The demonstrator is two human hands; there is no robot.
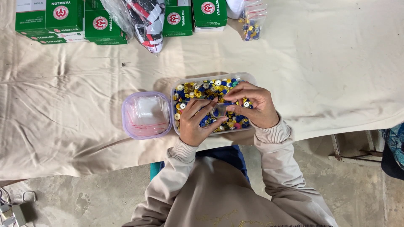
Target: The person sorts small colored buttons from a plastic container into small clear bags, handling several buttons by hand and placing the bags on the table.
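Note:
A clear plastic tub point(249, 78) full of several yellow, blue, white and pink buttons point(202, 89) stands on the cloth-covered table. Both my hands hover over it. My left hand point(197, 122) and my right hand point(253, 104) together hold a small clear zip bag point(221, 110) between their fingers, just above the buttons. My right hand's fingertips pinch at the bag's upper edge. I cannot tell whether the bag holds any buttons.
A smaller clear tub point(127, 110) of empty zip bags sits left of the button tub. Green boxes point(63, 19), a bag of striped items point(145, 19) and a filled button bag point(252, 23) lie at the far edge. The table edge runs near my body.

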